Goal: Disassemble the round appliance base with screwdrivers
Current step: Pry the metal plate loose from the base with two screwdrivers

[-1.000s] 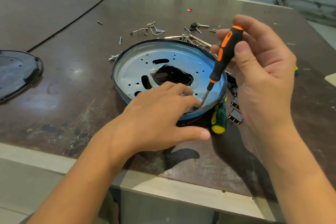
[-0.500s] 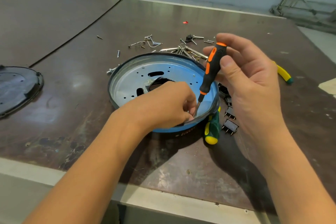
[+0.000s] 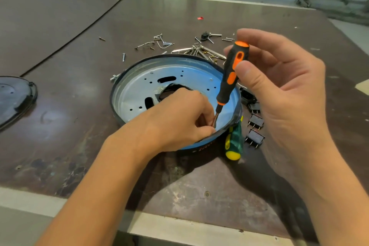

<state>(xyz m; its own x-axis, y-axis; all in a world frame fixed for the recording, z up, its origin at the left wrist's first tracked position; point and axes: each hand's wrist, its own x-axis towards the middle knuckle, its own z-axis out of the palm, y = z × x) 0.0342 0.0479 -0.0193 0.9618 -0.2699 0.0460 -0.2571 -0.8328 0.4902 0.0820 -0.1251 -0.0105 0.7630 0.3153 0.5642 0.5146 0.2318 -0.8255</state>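
1. Head view: the base (image 3: 137,90) lies mid-table (image 3: 199,185), hollow side up.
2. Thumb and fingers of the right hand (image 3: 283,94) pinch the orange-black screwdriver (image 3: 229,78) by its handle; it is tilted, with its tip down inside the base's near rim.
3. Resting on that rim, the left hand (image 3: 179,120) curls its fingers beside the tip; whether they pinch anything is hidden.
4. Just beside the base lies a green screwdriver (image 3: 233,142), with switches (image 3: 255,138) to its right and screws (image 3: 163,43) behind.

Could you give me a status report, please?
Right hand grips screwdriver, tip inside round base. Left hand curled at tip, hold unclear. Green screwdriver beside base.
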